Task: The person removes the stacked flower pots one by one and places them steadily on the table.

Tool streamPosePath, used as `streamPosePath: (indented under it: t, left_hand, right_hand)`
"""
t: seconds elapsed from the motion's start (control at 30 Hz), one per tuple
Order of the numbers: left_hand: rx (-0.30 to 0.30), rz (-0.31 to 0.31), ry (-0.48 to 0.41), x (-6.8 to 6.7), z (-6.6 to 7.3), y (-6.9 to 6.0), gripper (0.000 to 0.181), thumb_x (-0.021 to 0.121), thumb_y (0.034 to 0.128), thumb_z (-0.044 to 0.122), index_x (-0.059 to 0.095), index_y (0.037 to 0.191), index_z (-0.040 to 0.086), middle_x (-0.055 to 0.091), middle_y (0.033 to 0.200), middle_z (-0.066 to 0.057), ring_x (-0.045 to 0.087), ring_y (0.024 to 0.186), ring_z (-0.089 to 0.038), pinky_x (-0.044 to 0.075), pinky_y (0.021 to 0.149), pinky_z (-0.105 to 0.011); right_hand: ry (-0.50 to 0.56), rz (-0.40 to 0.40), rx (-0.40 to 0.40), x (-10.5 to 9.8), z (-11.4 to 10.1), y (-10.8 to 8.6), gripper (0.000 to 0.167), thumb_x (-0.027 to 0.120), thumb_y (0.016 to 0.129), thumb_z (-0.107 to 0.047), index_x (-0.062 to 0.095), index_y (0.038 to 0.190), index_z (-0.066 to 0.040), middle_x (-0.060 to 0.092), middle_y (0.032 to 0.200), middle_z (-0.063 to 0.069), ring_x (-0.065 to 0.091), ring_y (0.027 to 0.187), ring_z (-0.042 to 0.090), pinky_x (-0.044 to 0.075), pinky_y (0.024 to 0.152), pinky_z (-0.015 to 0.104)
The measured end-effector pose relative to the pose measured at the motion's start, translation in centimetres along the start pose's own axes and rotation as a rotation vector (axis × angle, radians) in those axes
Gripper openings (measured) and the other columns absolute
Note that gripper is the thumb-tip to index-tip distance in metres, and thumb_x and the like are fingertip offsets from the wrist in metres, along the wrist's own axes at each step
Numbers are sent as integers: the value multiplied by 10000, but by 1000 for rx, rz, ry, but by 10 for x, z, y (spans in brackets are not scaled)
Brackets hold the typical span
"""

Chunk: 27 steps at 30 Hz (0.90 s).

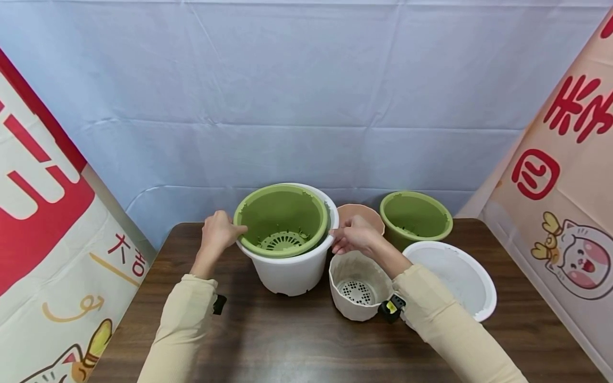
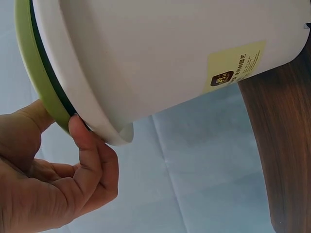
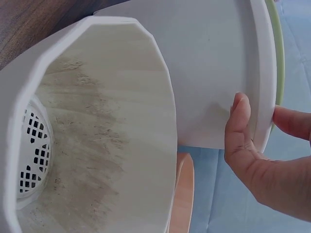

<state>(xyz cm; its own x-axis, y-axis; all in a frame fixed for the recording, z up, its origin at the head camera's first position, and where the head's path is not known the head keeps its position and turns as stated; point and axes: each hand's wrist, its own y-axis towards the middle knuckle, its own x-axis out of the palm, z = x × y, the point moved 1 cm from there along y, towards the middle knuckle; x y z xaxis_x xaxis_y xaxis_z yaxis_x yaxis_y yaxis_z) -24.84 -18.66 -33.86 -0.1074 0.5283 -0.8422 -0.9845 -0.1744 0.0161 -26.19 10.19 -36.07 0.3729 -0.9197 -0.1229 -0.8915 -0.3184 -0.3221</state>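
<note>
A green flower pot sits tilted inside a larger white flower pot, which stands on the table left of centre. At the left side, my left hand pinches the green pot's rim; in the left wrist view its fingertips lie at the gap between the green rim and the white rim. On the opposite side, my right hand holds the white pot's rim, fingers beneath the lip and thumb over it. A beige faceted pot with a perforated bottom stands beneath my right hand.
Behind the beige pot is an orange-pink pot, partly hidden by my right hand. Another green pot stands at the back right. A white round vessel lies partly under my right forearm. A pale blue cloth hangs behind the wooden table.
</note>
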Motion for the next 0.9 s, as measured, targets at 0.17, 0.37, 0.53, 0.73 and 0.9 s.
streamPosePath:
  t: [0.17,0.37,0.53,0.73,0.9]
  left_hand:
    - [3,-6,2,-1,-1,0,438,648,747,203,308,477,150,240,446,49,240,430,-108,272,409,-224]
    - [9,-16,-25,-4,0,-1,426,617,753,182,301,468,158,229,438,55,202,413,-89,229,389,-200]
    - [5,-30,-57,-7,3,-2,409,589,769,159,290,489,156,219,446,55,185,408,-79,223,388,-194]
    - [5,-33,-55,-9,5,-3,402,584,778,157,300,494,153,233,447,52,206,406,-81,233,388,-194]
    - [3,-39,-76,-9,3,-3,402,566,803,167,315,490,150,259,436,53,222,397,-79,231,384,-193]
  right_hand:
    - [-4,-6,1,0,-1,-1,131,503,909,-7,385,854,8,584,631,132,589,517,159,540,526,248]
    - [0,-9,5,0,-2,-1,144,502,909,-4,373,846,-1,586,635,136,590,516,157,539,524,243]
    - [7,-12,9,0,-3,-2,137,495,911,1,372,850,1,584,636,124,589,516,156,539,521,240]
    - [6,-19,7,0,-3,-3,127,490,915,-1,375,863,5,590,653,117,591,527,158,540,529,242]
    - [6,-28,5,0,-3,-3,130,488,916,-3,377,848,0,591,661,118,591,530,159,538,530,241]
